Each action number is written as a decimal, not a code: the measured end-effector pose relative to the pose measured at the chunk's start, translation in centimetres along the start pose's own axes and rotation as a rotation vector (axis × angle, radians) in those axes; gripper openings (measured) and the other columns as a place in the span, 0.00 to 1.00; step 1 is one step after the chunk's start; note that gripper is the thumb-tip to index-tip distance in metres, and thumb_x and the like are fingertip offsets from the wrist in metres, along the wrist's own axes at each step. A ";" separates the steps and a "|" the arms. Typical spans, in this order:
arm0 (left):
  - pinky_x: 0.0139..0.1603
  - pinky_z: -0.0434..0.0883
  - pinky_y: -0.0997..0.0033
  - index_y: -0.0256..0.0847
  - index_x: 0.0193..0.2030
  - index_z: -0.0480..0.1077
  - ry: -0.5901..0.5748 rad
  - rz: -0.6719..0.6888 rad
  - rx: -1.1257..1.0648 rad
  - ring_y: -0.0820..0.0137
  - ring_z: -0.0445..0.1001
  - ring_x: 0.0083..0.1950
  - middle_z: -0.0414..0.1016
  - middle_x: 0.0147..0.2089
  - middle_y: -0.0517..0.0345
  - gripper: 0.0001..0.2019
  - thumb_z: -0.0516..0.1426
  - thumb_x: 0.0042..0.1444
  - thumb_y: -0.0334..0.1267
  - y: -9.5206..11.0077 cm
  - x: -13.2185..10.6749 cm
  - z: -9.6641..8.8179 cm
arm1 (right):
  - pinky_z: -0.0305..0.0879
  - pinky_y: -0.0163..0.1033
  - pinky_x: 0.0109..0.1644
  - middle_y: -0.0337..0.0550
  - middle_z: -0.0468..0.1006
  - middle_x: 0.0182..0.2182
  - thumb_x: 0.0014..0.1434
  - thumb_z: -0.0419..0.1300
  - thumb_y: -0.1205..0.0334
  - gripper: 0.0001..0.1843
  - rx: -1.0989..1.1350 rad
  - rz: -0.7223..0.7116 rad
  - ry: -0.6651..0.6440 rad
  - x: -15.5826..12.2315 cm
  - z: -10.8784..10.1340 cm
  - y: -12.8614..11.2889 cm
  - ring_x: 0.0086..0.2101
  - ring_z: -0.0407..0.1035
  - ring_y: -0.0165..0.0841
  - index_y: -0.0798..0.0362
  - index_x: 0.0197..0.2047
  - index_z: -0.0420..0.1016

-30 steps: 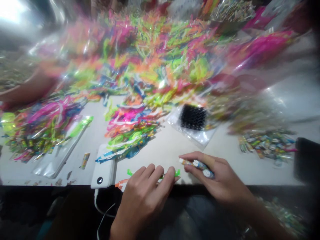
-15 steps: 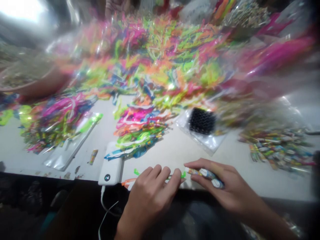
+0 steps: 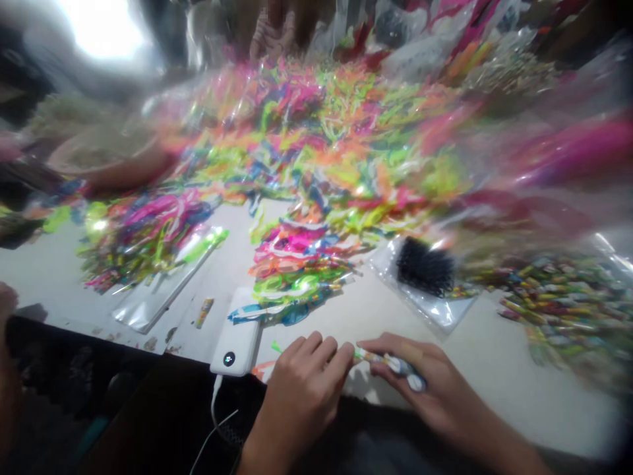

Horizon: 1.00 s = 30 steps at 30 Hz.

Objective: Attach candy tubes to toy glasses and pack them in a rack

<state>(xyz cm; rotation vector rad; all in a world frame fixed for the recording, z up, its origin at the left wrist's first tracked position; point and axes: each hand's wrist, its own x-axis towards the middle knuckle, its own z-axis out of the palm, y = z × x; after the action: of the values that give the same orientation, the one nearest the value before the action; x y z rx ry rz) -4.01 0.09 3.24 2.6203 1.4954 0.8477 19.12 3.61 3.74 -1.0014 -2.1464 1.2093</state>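
At the table's front edge my left hand point(image 3: 309, 379) is closed over a thin green plastic piece point(image 3: 357, 353); one green end shows at the fingertips and another bit pokes out on the far side. My right hand point(image 3: 430, 373) pinches a few small printed tubes point(image 3: 393, 364) between thumb and forefinger. The tip of one tube meets the green end beside my left forefinger; whether it is pushed on I cannot tell. An orange plastic piece point(image 3: 263, 371) lies left of my left hand, partly hidden by it.
A white power bank point(image 3: 232, 349) with a cable lies left of my hands, beside stacked colourful plastic pieces point(image 3: 297, 264). Black netting in a clear bag point(image 3: 425, 267) and a tube pile point(image 3: 564, 290) are right. A bowl point(image 3: 109, 158) stands left. Another person's arm point(image 3: 7, 343) shows at the left edge.
My right hand has brought the tube tip up to the green end at my left fingers, closing the small gap. The view has shifted, and another person's arm has appeared at the left edge.
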 end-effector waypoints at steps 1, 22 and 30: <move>0.42 0.70 0.60 0.35 0.52 0.75 0.055 -0.007 0.045 0.59 0.75 0.43 0.79 0.40 0.50 0.09 0.55 0.70 0.29 -0.4 0.0 -0.4 | 0.70 0.32 0.54 0.38 0.83 0.52 0.75 0.58 0.59 0.14 0.035 0.034 0.004 1.0 0.0 0.1 0.49 0.78 0.30 0.41 0.61 0.76; 0.37 0.75 0.74 0.41 0.38 0.72 0.903 -1.168 -1.243 0.70 0.77 0.34 0.76 0.33 0.60 0.23 0.62 0.63 0.62 0.4 1.4 4.7 | 0.64 0.33 0.35 0.37 0.77 0.36 0.72 0.59 0.41 0.24 0.484 0.471 0.008 1.7 2.5 -1.0 0.30 0.66 0.28 0.47 0.62 0.73; 0.51 0.77 0.73 0.40 0.40 0.79 0.366 -0.762 -1.273 0.67 0.77 0.52 0.76 0.48 0.53 0.03 0.67 0.63 0.36 3.1 0.3 4.9 | 0.60 0.32 0.33 0.36 0.76 0.37 0.71 0.61 0.42 0.20 0.483 0.439 0.251 -0.3 3.0 -1.3 0.28 0.62 0.26 0.46 0.58 0.72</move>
<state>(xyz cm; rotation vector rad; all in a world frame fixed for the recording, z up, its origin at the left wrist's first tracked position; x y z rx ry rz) 0.81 -0.17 -0.02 0.9485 1.1565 1.4704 16.77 1.37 3.42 -1.3454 -1.3819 1.6014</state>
